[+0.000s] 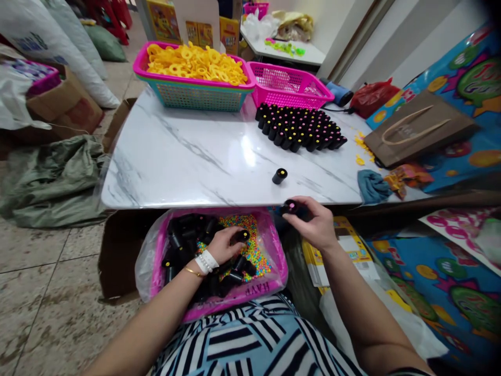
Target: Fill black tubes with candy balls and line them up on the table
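My left hand (224, 245) is over the pink basket (278, 261) on my lap, its fingers closed round a black cylinder with a yellow dot (243, 236). Beneath it lie many loose black cylinders (188, 230) and small coloured beads (250, 224). My right hand (318, 223), at the table's front edge, pinches another black cylinder with a pink dot (290, 207). A single black cylinder with a yellow dot (279, 176) stands upright on the white marbled table (176, 156), just beyond my right hand.
Upright black cylinders (299, 128) stand packed in a block toward the back. Behind are a basket of yellow ring-shaped pieces (195, 65) and a pink basket (293, 86). A brown paper bag (420, 128), a blue cloth (373, 187) and yellow scraps (360, 149) lie on the right.
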A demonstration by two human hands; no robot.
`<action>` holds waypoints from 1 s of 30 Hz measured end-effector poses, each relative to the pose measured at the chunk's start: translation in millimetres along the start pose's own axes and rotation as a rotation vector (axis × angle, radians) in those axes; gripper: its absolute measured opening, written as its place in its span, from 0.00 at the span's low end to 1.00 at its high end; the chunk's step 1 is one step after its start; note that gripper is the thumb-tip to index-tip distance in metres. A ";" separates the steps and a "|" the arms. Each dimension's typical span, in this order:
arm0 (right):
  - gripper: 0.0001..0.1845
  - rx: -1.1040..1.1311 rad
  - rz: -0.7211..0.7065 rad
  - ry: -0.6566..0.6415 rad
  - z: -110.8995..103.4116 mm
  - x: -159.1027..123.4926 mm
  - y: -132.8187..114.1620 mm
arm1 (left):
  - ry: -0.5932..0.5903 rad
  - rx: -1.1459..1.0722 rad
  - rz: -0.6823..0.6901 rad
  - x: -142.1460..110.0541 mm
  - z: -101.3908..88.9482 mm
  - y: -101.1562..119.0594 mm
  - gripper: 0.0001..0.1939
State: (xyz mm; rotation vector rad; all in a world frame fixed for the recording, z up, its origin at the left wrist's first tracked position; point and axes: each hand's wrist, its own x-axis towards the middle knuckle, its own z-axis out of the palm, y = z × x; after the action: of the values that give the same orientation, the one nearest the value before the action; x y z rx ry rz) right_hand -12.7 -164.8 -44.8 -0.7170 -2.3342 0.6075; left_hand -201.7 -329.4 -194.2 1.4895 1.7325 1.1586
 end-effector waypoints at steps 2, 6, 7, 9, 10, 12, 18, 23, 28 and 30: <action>0.20 -0.031 0.118 0.168 -0.3 11.1 15.8 | 0.008 -0.005 -0.030 0.0 0.4 1.1 0.21; 0.19 -0.213 0.204 0.225 -4.2 51.5 51.4 | 0.011 -0.039 -0.068 1.6 0.6 2.5 0.23; 0.18 -0.250 0.203 0.199 -4.9 59.8 56.3 | 0.008 -0.047 -0.072 2.2 0.5 2.7 0.24; 0.18 -0.291 0.168 0.200 -4.4 66.1 57.0 | 0.006 -0.062 -0.077 2.6 0.2 2.9 0.24; 0.18 -0.298 0.140 0.238 -2.9 62.6 52.5 | 0.009 -0.067 -0.080 2.3 0.0 2.9 0.24; 0.19 -0.293 0.081 0.337 3.5 42.8 35.1 | 0.024 -0.080 -0.091 0.4 -0.3 2.8 0.24; 0.18 -0.037 -0.004 -0.044 57.6 -43.7 -22.5 | 0.058 -0.170 -0.082 -6.9 3.9 5.9 0.22; 0.19 0.195 0.045 -0.355 93.2 -49.1 -10.9 | 0.089 -0.161 -0.058 9.2 9.4 18.6 0.19; 0.17 -0.070 -0.034 0.027 47.8 -23.9 6.9 | 0.080 -0.432 -0.129 49.3 6.3 42.5 0.15; 0.16 -0.226 -0.112 0.389 29.7 -11.7 14.4 | 0.056 -0.645 -0.195 64.3 10.2 49.6 0.20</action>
State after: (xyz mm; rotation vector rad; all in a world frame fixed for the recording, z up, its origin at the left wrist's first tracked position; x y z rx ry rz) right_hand -19.8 -168.3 -78.8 -0.7249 -2.0767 0.1368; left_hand -183.3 -264.4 -148.0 0.8861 1.3123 1.4752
